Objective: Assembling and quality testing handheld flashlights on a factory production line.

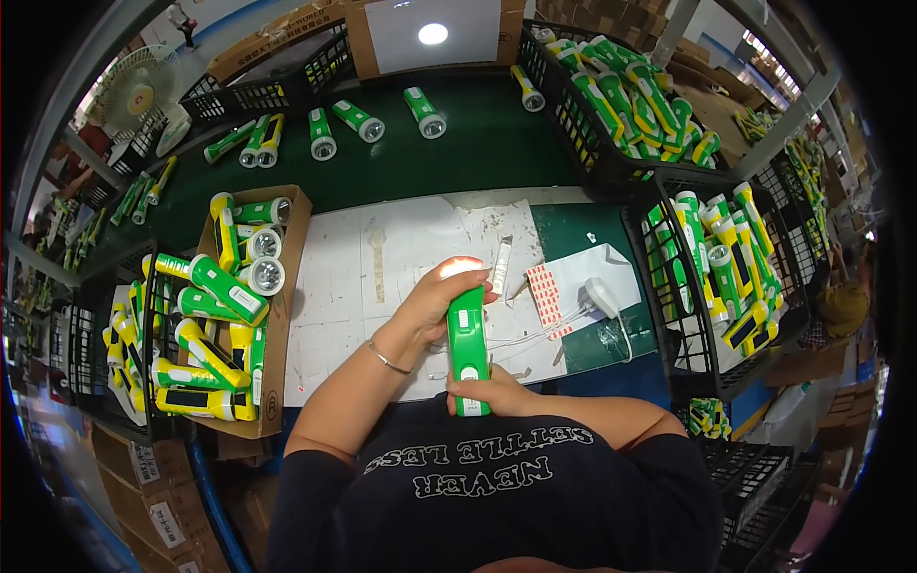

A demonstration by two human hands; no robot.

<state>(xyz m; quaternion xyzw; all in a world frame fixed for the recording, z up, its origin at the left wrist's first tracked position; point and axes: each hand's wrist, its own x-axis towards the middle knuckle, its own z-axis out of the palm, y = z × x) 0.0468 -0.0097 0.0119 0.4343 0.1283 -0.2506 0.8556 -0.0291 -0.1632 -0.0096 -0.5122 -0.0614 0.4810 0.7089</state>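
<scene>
We list, first, one desk, dark green, with a worn white covering over its near middle. Two black lattice crates, an upper one and a nearer one, both heaped with green-and-yellow flashlights, stand along the right side. We enter one open cardboard carton at left, filled with similar flashlights, some lens-end out. At the far edge we record one white panel on cardboard, bearing a bright round spot of light. One pale fan stands at far left. On a white paper to the right we find one white plug-like unit with a cable. We count two bare hands: the left hand, its fingers wrapped around the lamp end of one green flashlight, thumb across it; the right hand, its fingers closed about the tail end, thumb laid over the front. This flashlight is held before the dark shirt, above the desk's near side, its lamp end aglow. Seven loose flashlights lie spaced out across the far desk. We close with one red-patterned sheet and one slim metal bracelet on the left wrist.
</scene>
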